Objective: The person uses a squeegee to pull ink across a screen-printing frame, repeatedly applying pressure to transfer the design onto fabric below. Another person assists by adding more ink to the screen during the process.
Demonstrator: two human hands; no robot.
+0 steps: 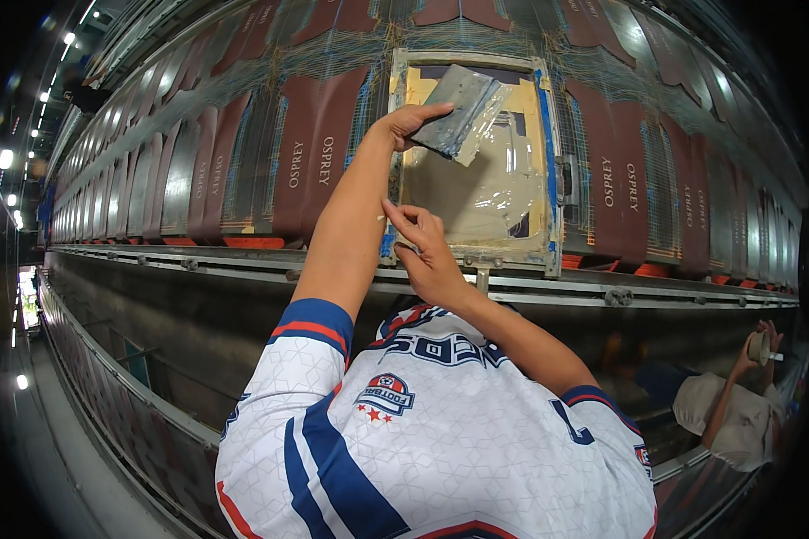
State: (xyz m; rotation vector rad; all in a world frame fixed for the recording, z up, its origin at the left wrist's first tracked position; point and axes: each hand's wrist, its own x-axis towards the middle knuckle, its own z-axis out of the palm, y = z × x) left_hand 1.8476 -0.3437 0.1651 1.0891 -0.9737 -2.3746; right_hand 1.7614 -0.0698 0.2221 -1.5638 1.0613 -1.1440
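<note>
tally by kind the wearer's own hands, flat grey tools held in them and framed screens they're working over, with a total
Wearer's own hands: 2, the left hand and the right hand
Flat grey tool, held in the left hand: 1
Framed screen, below the tool: 1
Total: 4

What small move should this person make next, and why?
Perhaps draw the right hand away from the left forearm: its index finger reaches that arm, while the left hand holds the blade over the frame and may need room.
</note>
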